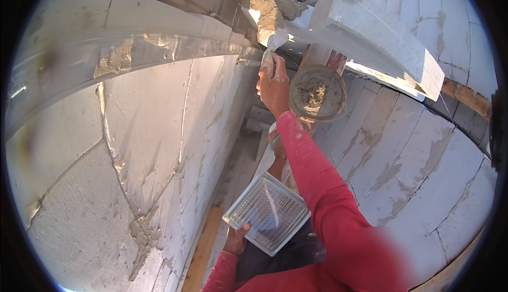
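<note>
My right hand [274,90], reaching far forward, is closed around the handle of a trowel [277,40]. Grey mortar [269,14] covers most of the blade, which is up at the wall's gap. Close to the lower edge, my left hand [236,240] grips the corner of a square, clear glass block [267,212] with a ribbed face. The block is tilted over my dark-clad lap. Just right of my right hand stands a round bucket [344,99] with wet mortar [316,92] inside.
A pale block wall [143,149] rises on the left, with a smeared, bent strip [58,64] across it. Another block wall [407,154] lies right. A light slab [381,38] juts out at upper right, with thin string across it. Wooden planks [205,249] run below.
</note>
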### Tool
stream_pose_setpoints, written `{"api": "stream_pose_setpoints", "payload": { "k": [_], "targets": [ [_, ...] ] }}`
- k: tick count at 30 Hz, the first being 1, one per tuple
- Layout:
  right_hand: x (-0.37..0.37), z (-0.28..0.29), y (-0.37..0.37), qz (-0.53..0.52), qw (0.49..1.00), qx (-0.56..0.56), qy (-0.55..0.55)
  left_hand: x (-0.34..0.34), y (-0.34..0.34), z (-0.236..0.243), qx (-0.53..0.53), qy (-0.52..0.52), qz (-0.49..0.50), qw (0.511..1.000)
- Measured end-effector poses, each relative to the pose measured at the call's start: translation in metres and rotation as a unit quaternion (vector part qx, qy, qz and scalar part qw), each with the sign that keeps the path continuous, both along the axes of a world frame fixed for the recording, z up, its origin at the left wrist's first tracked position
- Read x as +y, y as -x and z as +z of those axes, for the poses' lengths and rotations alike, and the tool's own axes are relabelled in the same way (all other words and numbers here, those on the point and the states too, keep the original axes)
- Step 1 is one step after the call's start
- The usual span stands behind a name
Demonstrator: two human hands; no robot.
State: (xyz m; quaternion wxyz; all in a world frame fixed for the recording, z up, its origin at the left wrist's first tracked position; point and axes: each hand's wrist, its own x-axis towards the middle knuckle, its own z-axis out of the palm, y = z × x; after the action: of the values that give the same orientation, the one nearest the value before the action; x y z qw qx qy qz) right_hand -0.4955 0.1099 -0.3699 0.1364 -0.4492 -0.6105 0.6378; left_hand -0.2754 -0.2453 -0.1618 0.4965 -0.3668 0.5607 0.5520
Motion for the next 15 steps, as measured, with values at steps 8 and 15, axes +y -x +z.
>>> {"api": "stream_pose_setpoints", "payload": {
  "k": [8,15],
  "targets": [
    [0.010,0.010,-0.013,-0.013,0.972,-0.035,-0.232,0.011,0.004,0.001,0.007,0.003,0.012,1.000],
    [0.023,0.033,-0.014,0.124,0.959,-0.072,-0.245,0.006,0.006,-0.002,-0.006,-0.005,-0.012,1.000]
  ]
}}
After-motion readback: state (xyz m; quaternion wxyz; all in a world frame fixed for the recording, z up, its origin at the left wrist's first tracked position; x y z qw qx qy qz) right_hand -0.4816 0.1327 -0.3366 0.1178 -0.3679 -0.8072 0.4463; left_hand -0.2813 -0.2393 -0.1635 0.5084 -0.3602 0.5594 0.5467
